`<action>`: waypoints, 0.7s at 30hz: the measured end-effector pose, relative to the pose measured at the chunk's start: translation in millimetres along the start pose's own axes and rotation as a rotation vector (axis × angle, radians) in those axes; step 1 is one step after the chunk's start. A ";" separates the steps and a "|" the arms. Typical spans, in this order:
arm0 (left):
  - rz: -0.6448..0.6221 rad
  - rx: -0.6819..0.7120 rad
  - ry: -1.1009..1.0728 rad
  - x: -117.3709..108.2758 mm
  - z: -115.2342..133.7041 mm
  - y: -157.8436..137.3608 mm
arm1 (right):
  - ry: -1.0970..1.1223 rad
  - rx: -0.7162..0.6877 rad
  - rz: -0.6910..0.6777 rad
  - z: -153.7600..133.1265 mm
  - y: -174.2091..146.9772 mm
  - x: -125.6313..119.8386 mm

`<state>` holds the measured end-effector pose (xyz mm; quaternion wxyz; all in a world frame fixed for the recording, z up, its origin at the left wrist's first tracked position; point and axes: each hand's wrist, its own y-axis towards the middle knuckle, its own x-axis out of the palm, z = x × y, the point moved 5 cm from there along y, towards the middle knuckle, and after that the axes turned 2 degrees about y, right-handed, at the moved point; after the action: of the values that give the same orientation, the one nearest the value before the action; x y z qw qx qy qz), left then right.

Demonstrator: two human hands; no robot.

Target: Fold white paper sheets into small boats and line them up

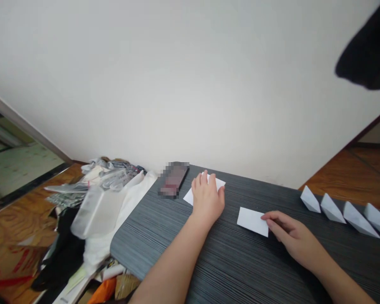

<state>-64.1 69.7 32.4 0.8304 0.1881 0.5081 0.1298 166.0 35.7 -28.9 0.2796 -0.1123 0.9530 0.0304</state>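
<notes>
My left hand (207, 197) lies palm down over a white sheet of paper (188, 196) at the far side of the table. Its fingers are stretched out and slightly apart, and they cover the sheet's middle. Between thumb and forefinger, my right hand (286, 232) pinches the right edge of a small white paper rectangle (252, 221). That piece is just above or on the dark table; I cannot tell which. Several folded white paper pieces (332, 208) stand in a row to the right of my right hand.
The dark wood-grain table (152, 228) meets a white wall (190, 84). A pixelated phone-like object (174, 180) lies at its far left corner. Bags, cloth and a clear plastic container (98, 211) are heaped left of the table. A dark blurred shape (367, 50) hangs at upper right.
</notes>
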 end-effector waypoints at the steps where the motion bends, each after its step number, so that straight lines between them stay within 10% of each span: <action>1: 0.020 -0.048 0.070 -2.4 -8.7 2.8 | -0.018 -0.003 0.000 1.3 0.3 0.5; 12: -0.023 -0.273 0.296 6.9 -61.6 9.0 | -0.080 -0.008 -0.034 2.2 0.5 1.8; 21: -0.005 0.005 0.076 1.4 -11.1 5.2 | -0.010 -0.016 -0.019 -3.7 1.1 2.0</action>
<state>-73.6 77.0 29.1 0.8103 0.1839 0.5402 0.1333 162.1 35.9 -26.8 0.2840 -0.1236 0.9502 0.0357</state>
